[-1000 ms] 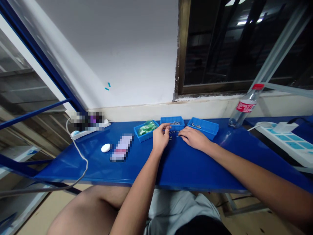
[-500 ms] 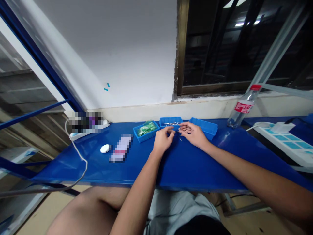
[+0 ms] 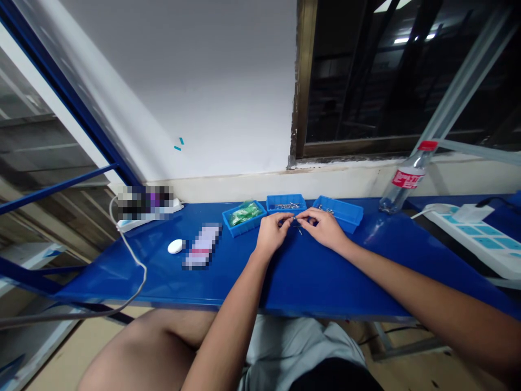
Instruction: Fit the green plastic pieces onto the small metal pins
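Our left hand (image 3: 272,231) and right hand (image 3: 324,225) almost meet, pinching what looks like a small metal piece (image 3: 294,218) over the bench (image 3: 325,282). Fine two-handed work, we judge, calling next for steadiness; middle tray (image 3: 285,199) and right tray (image 3: 350,209) crowd the back, room lies nearer us.

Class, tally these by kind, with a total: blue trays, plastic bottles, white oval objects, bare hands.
Blue trays: 3
Plastic bottle: 1
White oval object: 1
Bare hands: 2
Total: 7
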Tool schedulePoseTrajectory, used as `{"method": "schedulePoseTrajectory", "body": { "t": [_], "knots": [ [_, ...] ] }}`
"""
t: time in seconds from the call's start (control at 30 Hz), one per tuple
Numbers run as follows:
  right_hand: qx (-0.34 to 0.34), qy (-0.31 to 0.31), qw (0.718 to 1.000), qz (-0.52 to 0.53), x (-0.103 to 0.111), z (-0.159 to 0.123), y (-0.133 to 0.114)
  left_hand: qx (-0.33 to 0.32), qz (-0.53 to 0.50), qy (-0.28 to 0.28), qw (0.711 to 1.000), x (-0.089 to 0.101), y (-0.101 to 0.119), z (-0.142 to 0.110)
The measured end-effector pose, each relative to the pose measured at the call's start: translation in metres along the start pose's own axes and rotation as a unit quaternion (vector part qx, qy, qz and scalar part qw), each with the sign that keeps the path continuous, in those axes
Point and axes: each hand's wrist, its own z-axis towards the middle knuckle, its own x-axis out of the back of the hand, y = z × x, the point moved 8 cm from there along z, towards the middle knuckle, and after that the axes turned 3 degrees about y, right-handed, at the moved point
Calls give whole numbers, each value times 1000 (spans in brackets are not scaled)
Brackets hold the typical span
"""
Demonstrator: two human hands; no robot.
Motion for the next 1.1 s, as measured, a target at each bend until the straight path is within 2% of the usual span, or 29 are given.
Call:
{"method": "schedulePoseTrajectory", "body": {
  "t": [0.1, 0.23, 0.33, 0.53, 0.73, 0.93, 1.1],
  "knots": [
    [16, -4, 999, -42, 1, 0, -3, 7, -14, -13, 1000, -4, -3, 0],
    [49, -30, 998, -38, -4, -2, -12, 19, -58, -20, 998, -6, -3, 0],
    [68, -24, 996, -57, -3, -3, -19, 32, -49, -23, 998, -5, -3, -2],
    [-15, 19, 1000, -17, 6, -3, -5, 60, -39, -68, 995, -11, -2, -6],
    [16, 27, 999, 38, 4, -2, -4, 47, -92, -47, 994, -10, -3, -3],
    [30, 14, 998, 53, 1, -2, -12, 56, -77, -5, 995, -1, -2, -2],
    [8, -10, 999, 46, -4, -3, -11, 21, -52, -17, 998, -2, 7, -3]
  ]
}}
